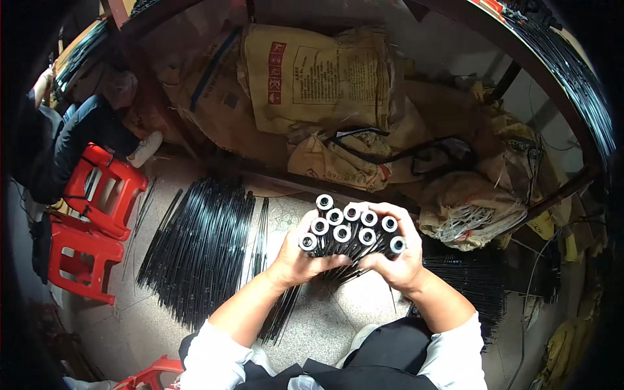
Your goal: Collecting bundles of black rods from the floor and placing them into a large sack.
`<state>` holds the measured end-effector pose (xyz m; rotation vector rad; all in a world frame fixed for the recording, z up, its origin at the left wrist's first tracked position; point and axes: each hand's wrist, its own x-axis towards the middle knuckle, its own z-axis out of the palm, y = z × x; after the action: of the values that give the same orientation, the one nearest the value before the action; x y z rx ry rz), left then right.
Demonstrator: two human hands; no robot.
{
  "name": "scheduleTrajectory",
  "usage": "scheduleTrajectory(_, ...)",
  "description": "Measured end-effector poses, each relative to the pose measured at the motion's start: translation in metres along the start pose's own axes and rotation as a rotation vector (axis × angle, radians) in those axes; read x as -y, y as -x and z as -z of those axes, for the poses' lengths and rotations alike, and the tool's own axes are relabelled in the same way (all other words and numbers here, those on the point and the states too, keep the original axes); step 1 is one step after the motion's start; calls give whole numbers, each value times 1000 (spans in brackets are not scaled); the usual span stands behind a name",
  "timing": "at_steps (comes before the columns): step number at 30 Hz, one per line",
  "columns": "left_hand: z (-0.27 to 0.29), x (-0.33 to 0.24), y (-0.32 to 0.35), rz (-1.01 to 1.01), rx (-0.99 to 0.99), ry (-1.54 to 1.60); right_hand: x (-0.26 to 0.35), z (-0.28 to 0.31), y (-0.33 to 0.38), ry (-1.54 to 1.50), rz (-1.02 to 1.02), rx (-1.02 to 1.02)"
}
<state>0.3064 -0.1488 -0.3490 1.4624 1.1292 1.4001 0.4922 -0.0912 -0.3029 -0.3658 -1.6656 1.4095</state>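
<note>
In front of my lap, both hands hold a bundle of thin black rods [342, 233] between them. Several round, pale ring-shaped ends with dark centres face up from the bundle. My left hand [294, 259] is wrapped round its left side, the thumb lying across the front. From the right, my right hand [404, 261] grips it the same way, fingers behind and thumb in front. The lower parts of the rods fan out beneath the ring ends and are partly hidden by my hands.
Black rods [201, 247] lie spread on the floor at left; another pile [465, 279] lies at right. Red plastic stools [84, 260] stand at far left, near a seated person's leg [97, 127]. Yellowish woven sacks [318, 78] lie beyond a dark metal frame [279, 181].
</note>
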Motion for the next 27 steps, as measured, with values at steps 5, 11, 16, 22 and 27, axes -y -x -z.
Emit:
scheduleTrajectory(5, 1, 5, -2, -7, 5, -35, 4, 5, -10, 181, 13, 2)
scheduleTrajectory(11, 0, 7, -4, 16, 50, 46, 27, -5, -27, 567, 66, 86)
scheduleTrajectory(16, 10, 15, -4, -23, 65, 19, 32, -9, -32, 636, 101, 149)
scheduleTrajectory(22, 13, 12, -6, 45, 127, 64, 45, -11, -55, 796, 292, 403)
scheduleTrajectory(27, 19, 13, -8, 21, 160, 27, 39, -9, -61, 822, 260, 506)
